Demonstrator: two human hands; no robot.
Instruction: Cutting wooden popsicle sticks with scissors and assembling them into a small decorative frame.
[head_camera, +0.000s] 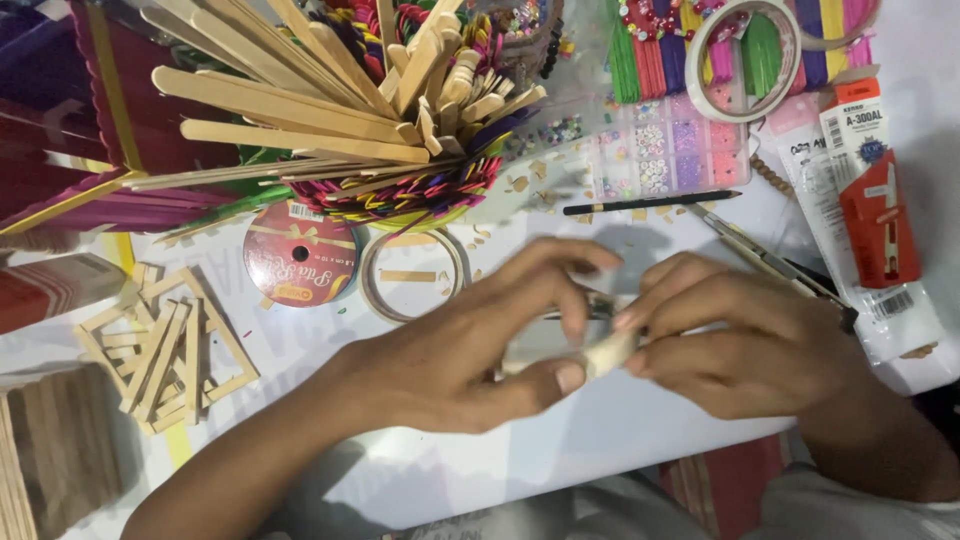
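A white table top (620, 420) is lying under the hands, and it is crowded with craft material along its far side.

The left hand (470, 350) and the right hand (740, 345) are meeting in the middle, and both are closing on one small pale wooden piece (605, 352). The left thumb is pressing it from below and the left fingers are curling over it from above. The right fingertips are pinching its other end. So the piece is lying between the two grips, with its long axis running roughly from one hand to the other, slightly tilted. Both hands are equally near, since both are touching it. It is looking light, flat and blurred; whether it is one stick or several I cannot tell.

Just beyond the grip a black pencil (650, 202) is lying, and to the right of it a metal cutter (770, 262). To the left, a red ribbon spool (298, 258) and a tape ring (412, 275) are resting. Farther left a frame of glued sticks (170, 355) is lying. Behind all, a bundle of wooden sticks (330, 90) is standing in a colourful holder.
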